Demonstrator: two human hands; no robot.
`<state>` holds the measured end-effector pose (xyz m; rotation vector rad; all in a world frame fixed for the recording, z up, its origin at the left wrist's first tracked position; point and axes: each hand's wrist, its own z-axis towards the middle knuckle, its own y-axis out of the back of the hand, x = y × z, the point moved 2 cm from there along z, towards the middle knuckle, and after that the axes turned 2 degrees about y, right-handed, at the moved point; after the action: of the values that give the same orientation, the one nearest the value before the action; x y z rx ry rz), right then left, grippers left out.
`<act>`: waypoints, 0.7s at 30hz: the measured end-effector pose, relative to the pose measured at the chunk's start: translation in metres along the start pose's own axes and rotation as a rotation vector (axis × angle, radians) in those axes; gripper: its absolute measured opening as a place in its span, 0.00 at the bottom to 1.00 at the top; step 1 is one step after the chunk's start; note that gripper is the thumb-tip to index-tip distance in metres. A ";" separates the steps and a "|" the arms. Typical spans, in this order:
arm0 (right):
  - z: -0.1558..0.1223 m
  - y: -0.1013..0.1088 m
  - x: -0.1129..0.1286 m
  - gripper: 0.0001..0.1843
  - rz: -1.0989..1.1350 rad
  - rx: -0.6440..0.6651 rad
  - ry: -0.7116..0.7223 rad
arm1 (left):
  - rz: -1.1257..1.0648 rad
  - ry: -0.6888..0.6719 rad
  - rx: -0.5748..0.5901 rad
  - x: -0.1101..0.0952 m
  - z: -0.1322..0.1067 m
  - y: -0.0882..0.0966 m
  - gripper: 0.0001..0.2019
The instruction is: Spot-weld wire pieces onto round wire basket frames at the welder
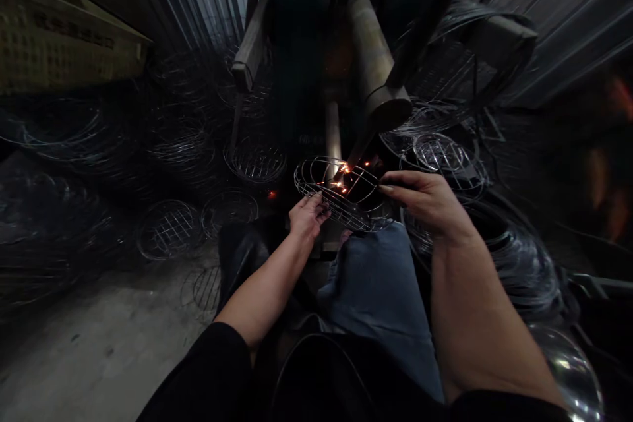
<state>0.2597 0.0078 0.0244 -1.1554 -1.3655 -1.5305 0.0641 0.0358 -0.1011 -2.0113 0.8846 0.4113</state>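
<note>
A round wire rack (pixel 346 213) is held tilted above my knees, between the rods of a welding machine. My left hand (pixel 307 214) grips its near left edge, fingers closed round the wires. At the rack's right edge my right hand (pixel 425 198) is closed in a pinch, thumb against forefinger, on the wire there. Bright orange sparks (pixel 345 169) fly where the upper electrode (pixel 360 146) meets the rack. Below it stands the lower electrode arm (pixel 333 132), its tip partly hidden by sparks and wires.
A thick metal cylinder (pixel 373 59) juts toward me overhead. Stacks of round wire racks (pixel 180 142) stand at the left, with single ones (pixel 171 229) lower down. Wire rings (pixel 519 270) and a shiny metal bowl-like piece (pixel 568 369) lie at the right. A yellow crate (pixel 69 39) is at upper left.
</note>
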 end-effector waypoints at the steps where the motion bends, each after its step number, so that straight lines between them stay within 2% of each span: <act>1: -0.003 0.005 -0.005 0.22 0.010 0.016 -0.017 | 0.006 0.002 0.004 0.000 -0.001 -0.001 0.11; 4: -0.013 0.013 -0.014 0.22 0.043 0.029 -0.072 | 0.006 0.010 0.028 0.002 -0.002 -0.001 0.11; 7: -0.016 0.008 -0.010 0.21 0.074 -0.017 -0.049 | -0.023 0.047 0.024 0.005 -0.001 0.002 0.10; 14: 0.009 -0.018 0.017 0.18 0.022 -0.006 0.038 | -0.104 0.147 -0.036 0.002 -0.001 0.003 0.07; 21: 0.018 -0.014 0.010 0.17 0.002 0.018 0.023 | -0.097 0.170 -0.051 0.002 0.002 0.002 0.05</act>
<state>0.2462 0.0274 0.0298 -1.1244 -1.3593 -1.5229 0.0642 0.0361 -0.1045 -2.1507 0.8831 0.2132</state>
